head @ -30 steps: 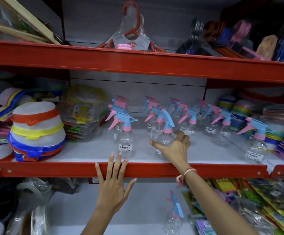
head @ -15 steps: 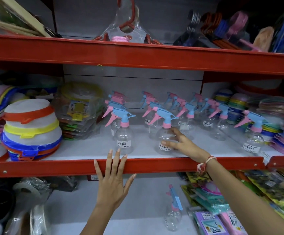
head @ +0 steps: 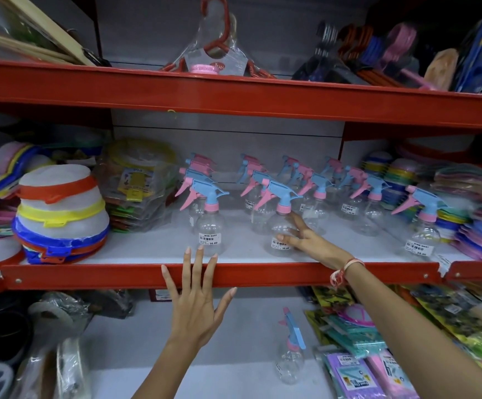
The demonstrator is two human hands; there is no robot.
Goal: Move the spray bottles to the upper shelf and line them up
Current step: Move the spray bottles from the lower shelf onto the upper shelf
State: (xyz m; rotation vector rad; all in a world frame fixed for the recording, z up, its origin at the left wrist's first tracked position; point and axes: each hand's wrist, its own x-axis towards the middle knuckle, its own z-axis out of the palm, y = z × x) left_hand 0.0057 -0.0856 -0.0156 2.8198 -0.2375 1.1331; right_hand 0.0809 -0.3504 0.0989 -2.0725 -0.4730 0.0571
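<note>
The spray bottles (head: 291, 194) stand in rows on the middle shelf (head: 263, 276); one more bottle (head: 290, 358) waits on the lower shelf. They look empty, light, thin-walled and smooth, likely tippy; the neck under the trigger seems the surest hold. The right hand (head: 306, 240) touches the front bottle (head: 281, 228), fingers spread, not clamped. The left hand (head: 195, 306) lies flat against the shelf's front edge, fingers apart.
</note>
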